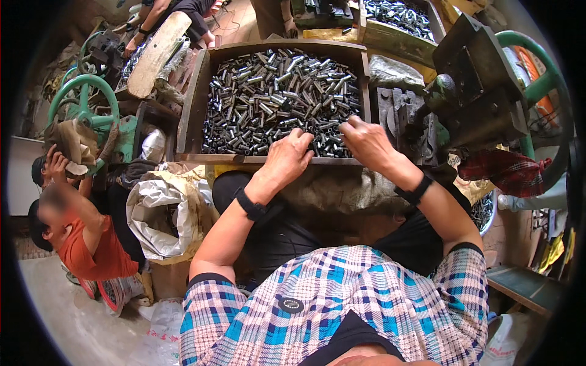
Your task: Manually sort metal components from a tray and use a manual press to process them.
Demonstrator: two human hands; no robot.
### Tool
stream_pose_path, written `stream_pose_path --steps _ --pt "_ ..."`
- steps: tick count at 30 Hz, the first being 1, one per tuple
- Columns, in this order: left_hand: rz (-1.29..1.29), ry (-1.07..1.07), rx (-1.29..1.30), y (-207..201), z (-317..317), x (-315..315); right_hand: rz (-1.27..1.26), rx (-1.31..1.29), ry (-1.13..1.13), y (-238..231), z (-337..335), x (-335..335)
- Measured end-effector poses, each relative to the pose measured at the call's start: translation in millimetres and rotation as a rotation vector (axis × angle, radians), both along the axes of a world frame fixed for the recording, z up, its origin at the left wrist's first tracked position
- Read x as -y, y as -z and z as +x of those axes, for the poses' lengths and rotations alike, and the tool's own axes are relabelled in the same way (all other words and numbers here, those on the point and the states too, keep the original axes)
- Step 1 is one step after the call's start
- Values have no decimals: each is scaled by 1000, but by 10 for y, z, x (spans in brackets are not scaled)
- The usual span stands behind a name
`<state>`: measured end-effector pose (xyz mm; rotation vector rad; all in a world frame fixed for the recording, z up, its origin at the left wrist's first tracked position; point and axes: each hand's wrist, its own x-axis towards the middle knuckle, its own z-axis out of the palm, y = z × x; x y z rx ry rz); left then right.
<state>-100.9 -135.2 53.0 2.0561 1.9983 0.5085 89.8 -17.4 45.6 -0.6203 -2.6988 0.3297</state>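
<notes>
A shallow wooden tray (pixel 196 104) full of short metal tubes (pixel 278 91) lies in front of me. The tubes are silvery and dark, heaped loosely at many angles. Over the tray's near edge my left hand (pixel 288 157) reaches in, its fingers curled and closed at the pile. My right hand (pixel 367 144) is a little further right, above the tray's near right corner, with thumb and fingers drawn together. Whatever either hand grips is hidden by the fingers. A narrow gap with tubes showing separates the two hands.
To the right stands a dark machine press (pixel 479 79) with a green handwheel (pixel 537 88). Another green wheel (pixel 82 100) is at left, beside a person in orange (pixel 97 250). An open white sack (pixel 160 210) stands left of my knees. A second tray (pixel 400 36) sits beyond.
</notes>
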Motion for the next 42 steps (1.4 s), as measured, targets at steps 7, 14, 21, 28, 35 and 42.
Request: stream_pose_path --steps 7,14,21,28,35,42 --pt "-38 -1 -28 -17 10 56 56 179 -49 263 -531 -194" --pt "-40 -3 62 -276 -108 309 -116 325 -5 249 -679 -339" --pt "-130 -157 195 -1023 -335 1182 -95 242 14 367 -538 -290" --pt "-20 -631 323 -1865 -591 2126 -297 -30 136 474 -340 -302" --pt "-39 -553 605 -1575 -495 1726 -290 -110 127 505 -154 -252" --pt "31 -26 355 -441 -93 225 -294 -93 131 424 -84 -169"
